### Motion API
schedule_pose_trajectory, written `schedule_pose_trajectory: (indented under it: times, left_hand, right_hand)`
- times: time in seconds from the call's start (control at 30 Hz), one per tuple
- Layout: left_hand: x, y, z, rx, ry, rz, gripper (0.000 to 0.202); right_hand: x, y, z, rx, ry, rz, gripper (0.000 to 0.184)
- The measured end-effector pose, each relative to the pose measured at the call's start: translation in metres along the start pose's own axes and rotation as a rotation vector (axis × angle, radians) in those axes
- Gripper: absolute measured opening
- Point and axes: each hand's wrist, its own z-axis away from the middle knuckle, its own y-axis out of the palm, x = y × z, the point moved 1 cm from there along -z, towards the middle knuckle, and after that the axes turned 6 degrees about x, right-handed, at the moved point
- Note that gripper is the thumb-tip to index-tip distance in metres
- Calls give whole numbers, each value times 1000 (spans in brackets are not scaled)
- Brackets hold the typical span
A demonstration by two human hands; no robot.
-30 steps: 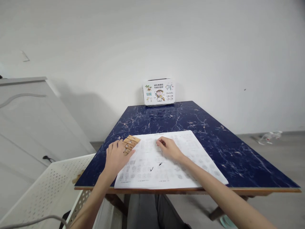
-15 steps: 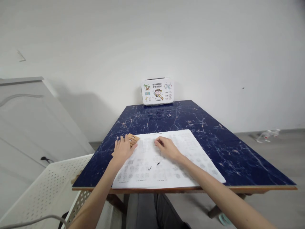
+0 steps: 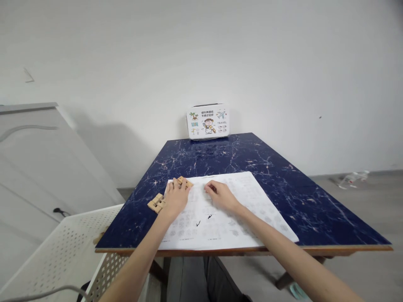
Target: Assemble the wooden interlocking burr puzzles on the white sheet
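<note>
The left hand (image 3: 176,197) lies spread, not clenched, over wooden blocks (image 3: 188,183) at the far left corner of the paper sheet (image 3: 195,209). The right hand (image 3: 222,196) is curled there; its grip I cannot tell

Two hands (image 3: 178,198) (image 3: 222,197) are showing | two wooden-block groups (image 3: 156,203) (image 3: 189,183) | one paper sheet (image 3: 248,199) | one table (image 3: 220,158) | one printed case (image 3: 208,121) | one basket (image 3: 74,235)

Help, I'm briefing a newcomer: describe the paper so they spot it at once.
Find the blue table. Along its near edge lies the paper. Unlike the wooden pieces at its left side, it is broad, white and faintly printed, with two small dark marks.
</note>
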Motion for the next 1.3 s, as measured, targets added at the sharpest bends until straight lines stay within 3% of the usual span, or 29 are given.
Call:
schedule_pose_trajectory:
  times: [0.27,0.43,0.6,0.83,1.07,1.3]
  left_hand:
    - [-36,9,3,36,-19,104,73]
    - [-46,5,6,88,141,248,71]
    - [-34,-11,11,133,372,458,73]
    - [-19,-22,21,148,376,611,76]
    - [-7,-18,28,118,366,638,82]
    - [-1,-16,42,37,349,533,67]
  right_hand:
    - [-1,1,-2,-9,-19,-30,22]
    - [-5,-1,-4,-96,-11,-28,18]
    - [-14,-1,-6,-132,-41,64,22]
    - [-23,5,-4,4,-159,317,54]
    - [-18,3,-2,35,-153,404,50]
    - [-18,2,-1,11,-149,424,53]
